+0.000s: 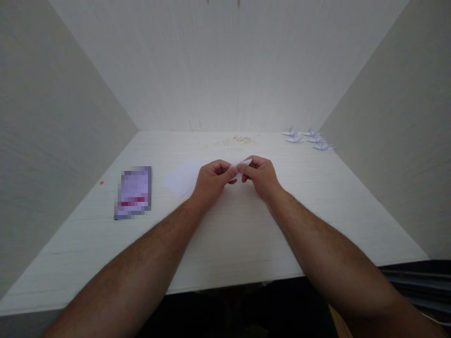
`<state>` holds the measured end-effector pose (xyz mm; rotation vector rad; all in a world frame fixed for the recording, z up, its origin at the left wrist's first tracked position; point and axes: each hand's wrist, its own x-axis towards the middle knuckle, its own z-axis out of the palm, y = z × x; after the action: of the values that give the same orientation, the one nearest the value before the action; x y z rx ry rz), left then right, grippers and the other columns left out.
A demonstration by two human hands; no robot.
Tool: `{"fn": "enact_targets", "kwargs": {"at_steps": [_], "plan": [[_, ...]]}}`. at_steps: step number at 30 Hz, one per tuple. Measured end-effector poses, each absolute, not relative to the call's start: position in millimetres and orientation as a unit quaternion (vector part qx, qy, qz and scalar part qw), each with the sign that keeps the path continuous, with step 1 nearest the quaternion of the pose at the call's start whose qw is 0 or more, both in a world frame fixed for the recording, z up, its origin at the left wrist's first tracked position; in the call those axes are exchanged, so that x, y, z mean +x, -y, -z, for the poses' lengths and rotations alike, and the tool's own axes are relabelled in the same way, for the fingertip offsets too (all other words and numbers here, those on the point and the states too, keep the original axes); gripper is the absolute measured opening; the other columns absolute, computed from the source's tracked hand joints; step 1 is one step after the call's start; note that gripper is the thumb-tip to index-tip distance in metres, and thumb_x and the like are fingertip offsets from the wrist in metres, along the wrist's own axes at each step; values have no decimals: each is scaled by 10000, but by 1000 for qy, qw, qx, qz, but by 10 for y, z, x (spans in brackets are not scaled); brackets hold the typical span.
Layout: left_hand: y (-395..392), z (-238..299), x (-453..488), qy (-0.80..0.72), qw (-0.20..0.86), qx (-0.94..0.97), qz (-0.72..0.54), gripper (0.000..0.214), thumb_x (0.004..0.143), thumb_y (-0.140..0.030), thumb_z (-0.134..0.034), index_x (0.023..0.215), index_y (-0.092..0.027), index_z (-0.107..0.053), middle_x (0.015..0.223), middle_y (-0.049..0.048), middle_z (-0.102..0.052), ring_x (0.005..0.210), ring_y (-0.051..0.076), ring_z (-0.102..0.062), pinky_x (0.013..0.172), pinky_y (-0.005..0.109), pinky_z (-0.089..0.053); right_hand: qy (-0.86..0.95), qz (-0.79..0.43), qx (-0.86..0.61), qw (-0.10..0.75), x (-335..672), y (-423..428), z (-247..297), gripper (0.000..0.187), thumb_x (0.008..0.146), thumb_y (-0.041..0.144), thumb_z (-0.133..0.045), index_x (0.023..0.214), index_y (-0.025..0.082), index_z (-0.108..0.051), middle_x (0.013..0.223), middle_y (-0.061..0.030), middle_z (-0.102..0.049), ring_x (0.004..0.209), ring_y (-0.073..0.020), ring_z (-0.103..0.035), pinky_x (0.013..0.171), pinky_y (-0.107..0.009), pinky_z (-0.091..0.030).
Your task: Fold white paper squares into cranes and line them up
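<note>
A small folded piece of white paper (245, 163) is pinched between my two hands above the middle of the table. My left hand (215, 176) grips its left side, thumb on top and fingers curled beneath. On the other side my right hand (260, 172) holds it the same way, and a pointed paper tip sticks out past the right thumb. The fingers cover most of the paper, so its full shape is hidden. Flat white paper (183, 177) lies on the table just left of my left hand.
Several folded white paper cranes (295, 140) stand at the back right of the white table (236, 244). A blurred-out phone-like device (134, 192) lies at left, near a small red spot (102, 182). Pale walls enclose three sides. Brownish marks (241, 140) show at the back.
</note>
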<state>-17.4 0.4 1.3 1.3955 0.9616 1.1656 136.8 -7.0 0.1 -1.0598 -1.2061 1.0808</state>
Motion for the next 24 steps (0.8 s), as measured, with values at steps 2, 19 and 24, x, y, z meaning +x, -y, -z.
{"fn": "enact_targets", "kwargs": {"at_steps": [2,19,24], "plan": [[4,-19,-174,-406,518,582,-478,338,686,-452,-815,741,-160,-654,666,19,-698,594,117,-636,573,227,-506,505,-461,-445,578,1355,70,0,215,681,336,-770,651,192,-614,539,40,-584,480,-88,-508,471,-232,-390],[4,-1,-151,-366,540,566,-504,294,696,-387,-797,728,-168,-604,663,-6,-665,596,111,-628,639,266,-551,435,-525,-402,612,1353,73,-26,133,724,320,-673,680,195,-656,578,20,-577,488,-89,-483,468,-237,-379],[-2,5,-152,-385,534,551,-514,301,699,-392,-799,709,-165,-601,645,-11,-652,579,107,-621,629,264,-550,425,-540,-380,619,1365,54,-21,375,822,540,-592,672,196,-612,564,8,-559,480,-98,-474,447,-246,-373]]}}
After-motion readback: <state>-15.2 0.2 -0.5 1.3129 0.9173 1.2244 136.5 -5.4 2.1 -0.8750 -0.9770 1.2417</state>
